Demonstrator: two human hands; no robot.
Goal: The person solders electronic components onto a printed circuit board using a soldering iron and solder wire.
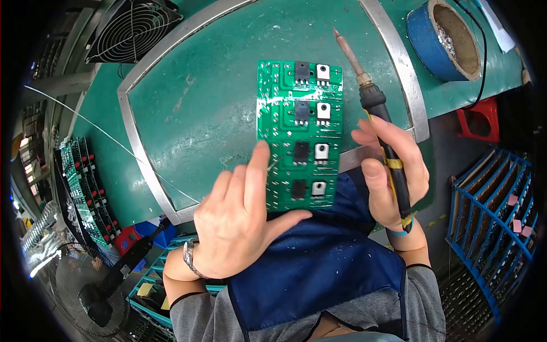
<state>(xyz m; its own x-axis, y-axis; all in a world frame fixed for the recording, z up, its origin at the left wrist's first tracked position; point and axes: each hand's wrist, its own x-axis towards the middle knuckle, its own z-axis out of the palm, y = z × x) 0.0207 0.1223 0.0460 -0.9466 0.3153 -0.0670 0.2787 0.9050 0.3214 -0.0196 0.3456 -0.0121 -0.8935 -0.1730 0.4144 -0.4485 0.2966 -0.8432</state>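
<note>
A green circuit board (286, 134) with black and silver-faced components in rows lies at the near side of the bench, its lower end over my apron. My left hand (233, 219) grips the board's lower left, index fingertip on its left edge and thumb along the bottom edge. A thin pale wire (114, 137) runs from the far left to the back of that hand; whether the fingers pinch it is hidden. In my right hand (396, 171) is a black soldering iron (373, 98), fingers wrapped round the handle. Its tip points up and away, apart from the board.
A metal frame strip (399, 62) borders the green bench top (199, 85). At the back right stands a blue ring-shaped container (424, 48) with silvery scraps; a black fan (134, 28) sits back left. More boards (88, 191) stand left, blue racks (490, 211) right, below a red stool (481, 119).
</note>
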